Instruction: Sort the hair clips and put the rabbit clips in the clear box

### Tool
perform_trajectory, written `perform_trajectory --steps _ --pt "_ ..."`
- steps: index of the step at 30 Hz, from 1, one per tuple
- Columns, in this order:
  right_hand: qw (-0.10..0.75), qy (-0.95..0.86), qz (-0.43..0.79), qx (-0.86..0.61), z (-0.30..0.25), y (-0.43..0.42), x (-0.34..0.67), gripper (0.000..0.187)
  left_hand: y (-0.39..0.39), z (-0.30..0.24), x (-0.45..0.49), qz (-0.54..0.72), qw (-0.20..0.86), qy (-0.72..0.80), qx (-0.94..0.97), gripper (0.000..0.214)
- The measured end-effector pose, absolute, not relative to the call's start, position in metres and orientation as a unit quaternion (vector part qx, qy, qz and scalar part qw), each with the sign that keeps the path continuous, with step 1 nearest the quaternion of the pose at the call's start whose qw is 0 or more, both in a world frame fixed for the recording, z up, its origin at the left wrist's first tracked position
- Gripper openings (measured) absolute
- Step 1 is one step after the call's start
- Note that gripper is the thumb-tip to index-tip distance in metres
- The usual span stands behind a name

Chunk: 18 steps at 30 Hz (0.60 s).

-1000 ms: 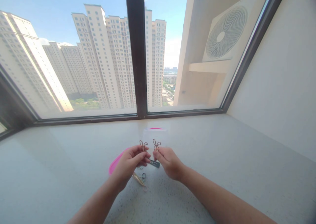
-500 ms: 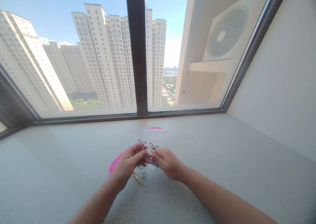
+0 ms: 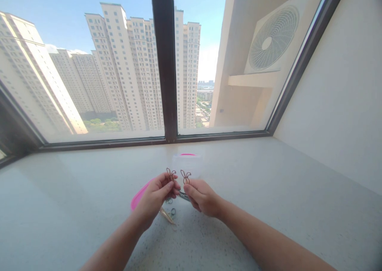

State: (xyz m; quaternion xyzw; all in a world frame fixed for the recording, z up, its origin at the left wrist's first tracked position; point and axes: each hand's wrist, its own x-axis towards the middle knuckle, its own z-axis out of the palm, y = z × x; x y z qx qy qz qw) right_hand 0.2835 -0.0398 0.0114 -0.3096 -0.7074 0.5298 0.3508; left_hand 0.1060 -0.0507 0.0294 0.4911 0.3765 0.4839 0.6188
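My left hand [image 3: 155, 198] pinches a small bronze rabbit-shaped clip [image 3: 171, 174] between thumb and fingers. My right hand [image 3: 202, 197] pinches a second rabbit-shaped clip [image 3: 185, 177] the same way. Both clips stand upright, side by side, a little above the pale stone sill [image 3: 268, 191]. Under my hands lie a dark flat hair clip [image 3: 184, 196], a gold hair clip [image 3: 166, 215] and a few small rings [image 3: 173, 211]. A pink lid [image 3: 137, 197] shows behind my left hand.
A clear plastic box with a pink rim [image 3: 188, 161] stands just beyond my hands. The window frame [image 3: 162, 64] and glass close the far side. A white wall [image 3: 343, 96] rises on the right.
My two hands have drawn closer together, so the two rabbit clips now stand nearer each other. Both have risen slightly since half a second ago.
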Motion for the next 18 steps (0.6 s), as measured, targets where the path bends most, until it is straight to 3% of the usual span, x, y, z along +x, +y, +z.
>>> perform_trajectory --steps 10,18 --pt "0.342 -0.715 0.543 -0.276 0.0155 -0.0422 0.2836 0.024 -0.0498 0.0293 0.1051 0.485 0.587 0.395 0.514 0.020" --pt "0.324 -0.704 0.553 -0.307 0.0093 -0.0411 0.2852 0.030 -0.0523 0.0311 0.1074 0.476 0.571 0.414 0.525 0.020"
